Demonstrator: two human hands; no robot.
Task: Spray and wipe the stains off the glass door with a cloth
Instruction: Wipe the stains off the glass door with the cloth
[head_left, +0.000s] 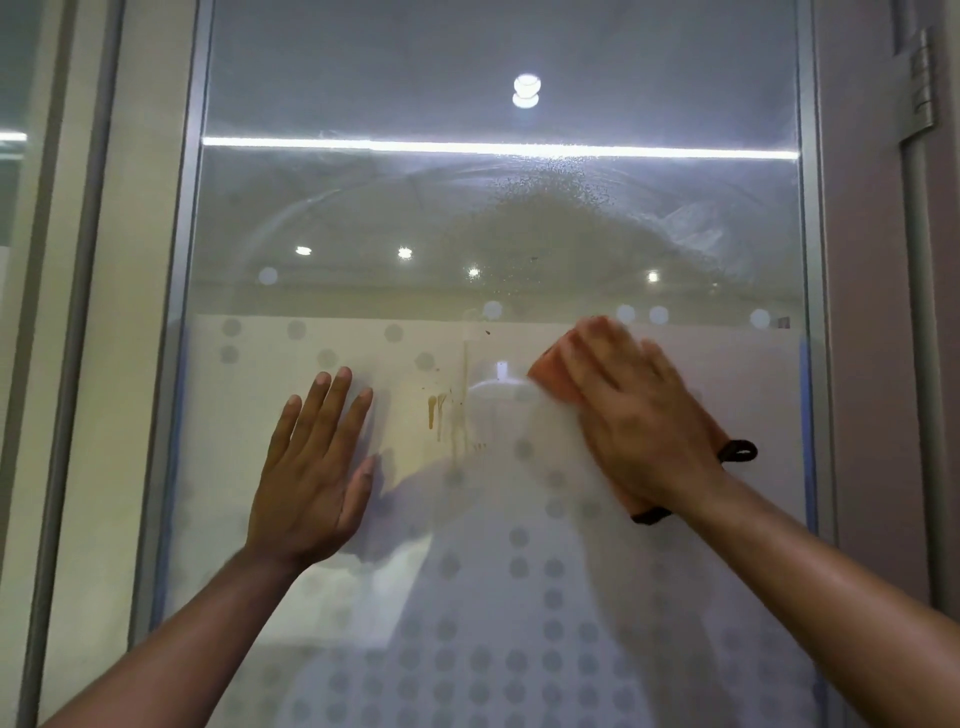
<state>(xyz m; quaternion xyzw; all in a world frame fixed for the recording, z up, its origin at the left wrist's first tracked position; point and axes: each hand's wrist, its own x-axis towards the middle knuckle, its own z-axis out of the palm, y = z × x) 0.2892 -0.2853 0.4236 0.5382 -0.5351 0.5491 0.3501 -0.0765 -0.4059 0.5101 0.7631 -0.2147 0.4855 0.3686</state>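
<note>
The person's left hand lies flat against the glass door, fingers straight and close together, thumb out to the side, holding nothing. The right hand presses an orange cloth to the pane with its fingers stretched out over it rather than curled round it. This hand is slightly blurred. The cloth shows past the fingertips and again below the wrist, where its dark edging peeks out, and a black loop sticks out just right of the wrist.

Between the two hands, nearer the right hand's fingertips, brown stains run down the glass in thin drips, apart from the cloth. Above the right hand a patch of fine spray droplets mists the pane. Both hands rest on a frosted band printed with grey dots, which goes on down below the wrists. A metal frame runs up outside the left hand, and a hinge sits high up, outside the right hand.
</note>
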